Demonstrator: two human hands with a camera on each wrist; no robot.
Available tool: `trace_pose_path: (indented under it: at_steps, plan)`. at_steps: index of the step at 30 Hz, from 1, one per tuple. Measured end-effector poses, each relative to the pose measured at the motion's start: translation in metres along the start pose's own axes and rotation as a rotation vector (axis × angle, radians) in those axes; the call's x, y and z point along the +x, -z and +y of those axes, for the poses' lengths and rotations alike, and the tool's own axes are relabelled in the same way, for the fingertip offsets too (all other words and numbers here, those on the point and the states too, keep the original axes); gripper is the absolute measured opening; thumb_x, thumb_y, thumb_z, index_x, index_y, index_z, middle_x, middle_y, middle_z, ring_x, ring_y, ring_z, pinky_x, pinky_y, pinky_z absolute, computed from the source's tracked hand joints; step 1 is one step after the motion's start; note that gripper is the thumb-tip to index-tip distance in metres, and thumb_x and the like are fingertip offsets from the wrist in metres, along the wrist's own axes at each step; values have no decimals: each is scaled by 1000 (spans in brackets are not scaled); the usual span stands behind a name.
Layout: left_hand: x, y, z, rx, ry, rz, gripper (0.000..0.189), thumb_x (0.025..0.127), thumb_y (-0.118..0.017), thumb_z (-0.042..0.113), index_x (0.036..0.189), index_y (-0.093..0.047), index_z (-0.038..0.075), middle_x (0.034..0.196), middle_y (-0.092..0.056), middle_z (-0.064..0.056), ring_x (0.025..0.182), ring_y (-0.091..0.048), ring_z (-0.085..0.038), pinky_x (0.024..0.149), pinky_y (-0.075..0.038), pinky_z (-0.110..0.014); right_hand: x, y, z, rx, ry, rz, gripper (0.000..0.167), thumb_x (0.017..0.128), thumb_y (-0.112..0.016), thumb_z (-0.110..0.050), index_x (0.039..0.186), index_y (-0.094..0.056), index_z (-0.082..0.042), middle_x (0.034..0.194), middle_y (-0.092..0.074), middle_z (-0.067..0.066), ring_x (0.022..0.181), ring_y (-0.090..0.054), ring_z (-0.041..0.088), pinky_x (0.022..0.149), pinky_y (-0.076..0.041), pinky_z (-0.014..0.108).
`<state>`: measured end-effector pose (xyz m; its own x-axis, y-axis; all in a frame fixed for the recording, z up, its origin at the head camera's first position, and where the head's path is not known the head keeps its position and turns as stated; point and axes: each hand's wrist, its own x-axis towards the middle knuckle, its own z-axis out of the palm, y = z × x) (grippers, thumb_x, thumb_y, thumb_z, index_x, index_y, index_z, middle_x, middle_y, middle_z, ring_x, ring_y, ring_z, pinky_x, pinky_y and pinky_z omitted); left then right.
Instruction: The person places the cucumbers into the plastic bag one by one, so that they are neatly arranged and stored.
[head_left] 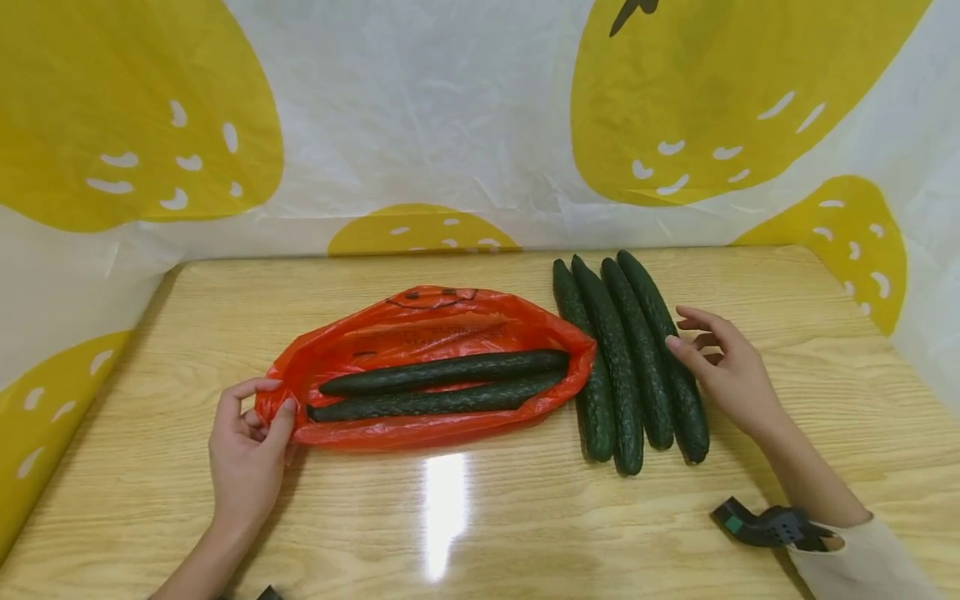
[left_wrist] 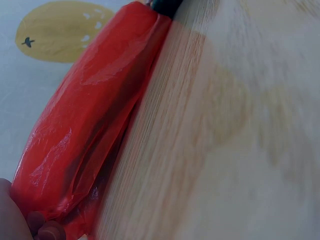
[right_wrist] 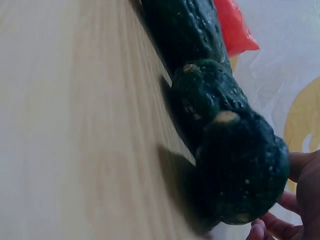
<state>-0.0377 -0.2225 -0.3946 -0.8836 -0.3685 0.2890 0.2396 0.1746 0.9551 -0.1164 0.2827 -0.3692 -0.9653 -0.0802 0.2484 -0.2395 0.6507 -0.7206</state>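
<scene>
A red plastic bag (head_left: 442,437) lies on its side on the table in the head view, its mouth spread towards me. Two dark green cucumbers (head_left: 450,372) lie lengthwise inside it. My left hand (head_left: 247,450) pinches the bunched left end of the bag; the left wrist view shows the bag (left_wrist: 85,115) stretching away from the fingers. Several more cucumbers (head_left: 615,358) lie side by side at the bag's right end. Beside the rightmost cucumber (head_left: 663,350) is my right hand (head_left: 727,367), fingers loosely bent, thumb tip at its side. Whether the thumb touches it, I cannot tell.
The wooden table (head_left: 487,533) has its far edge against a white cloth (head_left: 420,108) with yellow fruit prints. A black wrist device (head_left: 772,525) sits at my right cuff. Light glares off the table in front of the bag.
</scene>
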Motion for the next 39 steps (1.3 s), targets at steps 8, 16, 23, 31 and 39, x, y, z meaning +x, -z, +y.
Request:
trace_pose_path:
  at_steps: [8,16,23,31,39]
  plan:
    - [0,0,3,24,38,6,29,89,-58,-8,116,-52,0,50,-42,-6,36,-38,-13,37,-35,-21,-1,-5,4,-19,-72,-9,55,96,-59,-28,144,-40,-7,126,-50,18,92,-49,7,69,-41,14]
    - [0,0,3,1,41,11,29,89,-58,-9,116,-52,0,50,-43,-7,36,-38,-14,37,-35,-21,2,-6,6,-58,-88,-25,57,95,-60,-31,143,-41,-8,119,-53,17,87,-50,7,69,-40,16]
    - [0,0,2,-8,32,5,29,89,-57,-9,116,-51,-1,50,-43,-8,36,-38,-14,37,-34,-23,2,-3,7,-80,-102,-55,56,96,-58,-33,144,-40,-8,119,-54,20,92,-50,13,69,-41,19]
    - [1,0,0,-5,25,1,29,89,-58,-9,116,-51,-1,50,-42,-7,36,-38,-13,36,-32,-24,3,0,10,-60,-89,-65,54,99,-54,-28,148,-36,-14,125,-51,23,100,-52,25,69,-41,21]
    - [1,0,0,-24,23,3,28,89,-57,-10,115,-51,-1,50,-43,-7,36,-38,-12,36,-32,-24,2,1,7,-81,-40,-70,46,101,-49,-26,146,-41,-21,130,-49,23,106,-53,34,68,-42,27]
